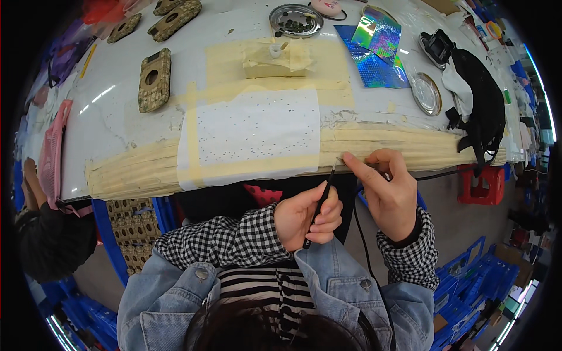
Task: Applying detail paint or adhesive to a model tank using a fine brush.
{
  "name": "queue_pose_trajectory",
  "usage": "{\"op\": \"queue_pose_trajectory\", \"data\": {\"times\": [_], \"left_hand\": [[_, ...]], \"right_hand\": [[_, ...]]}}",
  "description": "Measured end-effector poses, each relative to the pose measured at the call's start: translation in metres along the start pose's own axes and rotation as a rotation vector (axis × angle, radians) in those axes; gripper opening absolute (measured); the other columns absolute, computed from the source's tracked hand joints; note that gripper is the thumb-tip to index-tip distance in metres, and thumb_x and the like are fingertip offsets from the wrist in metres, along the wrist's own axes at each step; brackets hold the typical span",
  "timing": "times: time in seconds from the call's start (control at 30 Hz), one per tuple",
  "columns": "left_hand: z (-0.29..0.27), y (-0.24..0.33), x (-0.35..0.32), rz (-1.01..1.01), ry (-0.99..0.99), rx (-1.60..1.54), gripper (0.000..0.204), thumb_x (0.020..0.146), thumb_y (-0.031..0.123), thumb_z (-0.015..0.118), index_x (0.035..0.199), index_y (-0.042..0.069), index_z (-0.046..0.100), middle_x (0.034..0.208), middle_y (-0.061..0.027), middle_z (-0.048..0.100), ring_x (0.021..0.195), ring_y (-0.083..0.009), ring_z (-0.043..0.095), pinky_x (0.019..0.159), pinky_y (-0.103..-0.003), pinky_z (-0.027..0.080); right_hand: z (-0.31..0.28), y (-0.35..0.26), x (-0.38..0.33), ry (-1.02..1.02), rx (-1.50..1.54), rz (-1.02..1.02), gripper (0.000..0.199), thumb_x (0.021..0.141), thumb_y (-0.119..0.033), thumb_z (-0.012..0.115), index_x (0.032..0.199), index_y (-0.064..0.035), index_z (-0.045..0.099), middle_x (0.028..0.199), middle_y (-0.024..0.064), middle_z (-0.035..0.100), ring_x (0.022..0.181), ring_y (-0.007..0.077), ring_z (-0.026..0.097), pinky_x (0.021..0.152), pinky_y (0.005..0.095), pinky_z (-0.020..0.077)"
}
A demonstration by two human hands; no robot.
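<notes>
The left hand (309, 215) grips a thin black tool (319, 206), tip up at the taped surface (117, 126) edge; the right hand (387, 188) pinches that edge just beside it

Worktable: a long white table (117, 117), its near edge wrapped in layers of beige masking tape (410, 149).
Under the table: blue plastic crates (126, 225) stacked below its left part.
Right of the table: a red plastic stool (483, 184) on the floor just past its near right corner.
Floor: grey-brown and bare (451, 225) beside the stool; more blue crates (468, 263) nearer than the stool.
Light: bright glare (99, 96) on the table's left part.
</notes>
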State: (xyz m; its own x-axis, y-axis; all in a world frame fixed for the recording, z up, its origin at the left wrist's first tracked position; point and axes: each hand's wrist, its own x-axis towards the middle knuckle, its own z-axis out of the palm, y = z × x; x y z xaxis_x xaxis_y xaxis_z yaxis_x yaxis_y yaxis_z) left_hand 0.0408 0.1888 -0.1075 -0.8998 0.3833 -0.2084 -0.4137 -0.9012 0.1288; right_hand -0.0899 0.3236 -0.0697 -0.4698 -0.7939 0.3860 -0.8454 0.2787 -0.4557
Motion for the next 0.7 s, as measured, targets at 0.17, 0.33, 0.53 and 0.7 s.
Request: {"op": "queue_pose_trajectory", "data": {"times": [0.17,0.33,0.53,0.7], "left_hand": [[0.004,0.002,-0.002,-0.041,0.012,-0.11,0.045,0.098,0.047,0.019,0.082,0.011,0.041,0.061,0.003,0.03,0.051,-0.0071,0.025,0.041,-0.019,0.022],[0.009,0.003,-0.001,0.006,0.082,0.108,0.044,0.098,0.045,0.02,0.083,0.011,0.043,0.061,0.0026,0.03,0.052,-0.0074,0.026,0.04,-0.018,0.023],[0.005,0.004,0.003,0.024,0.064,0.116,0.044,0.099,0.043,0.018,0.082,0.01,0.043,0.06,0.0019,0.03,0.053,-0.008,0.027,0.039,-0.019,0.025],[0.001,0.005,0.004,0.019,0.051,0.092,0.045,0.1,0.042,0.017,0.08,0.01,0.042,0.059,0.0022,0.03,0.053,-0.008,0.027,0.039,-0.019,0.025]], "right_hand": [[0.0,0.003,-0.005,0.002,0.12,0.072,0.045,0.069,0.006,0.065,0.109,-0.0142,0.066,0.085,0.0069,0.052,0.062,0.0176,0.052,0.053,0.0286,0.045],[0.006,0.005,-0.011,0.057,0.168,0.096,0.045,0.069,0.006,0.066,0.109,-0.0154,0.067,0.088,0.0079,0.053,0.061,0.0168,0.052,0.053,0.0283,0.0452],[0.005,0.005,-0.016,0.075,0.079,0.08,0.048,0.067,0.006,0.066,0.109,-0.017,0.067,0.091,0.0085,0.055,0.063,0.0187,0.054,0.054,0.0281,0.0461],[0.002,0.0,-0.011,0.012,0.025,0.021,0.05,0.065,0.004,0.063,0.11,-0.0172,0.066,0.092,0.0089,0.057,0.069,0.0206,0.057,0.056,0.0293,0.048]]}}
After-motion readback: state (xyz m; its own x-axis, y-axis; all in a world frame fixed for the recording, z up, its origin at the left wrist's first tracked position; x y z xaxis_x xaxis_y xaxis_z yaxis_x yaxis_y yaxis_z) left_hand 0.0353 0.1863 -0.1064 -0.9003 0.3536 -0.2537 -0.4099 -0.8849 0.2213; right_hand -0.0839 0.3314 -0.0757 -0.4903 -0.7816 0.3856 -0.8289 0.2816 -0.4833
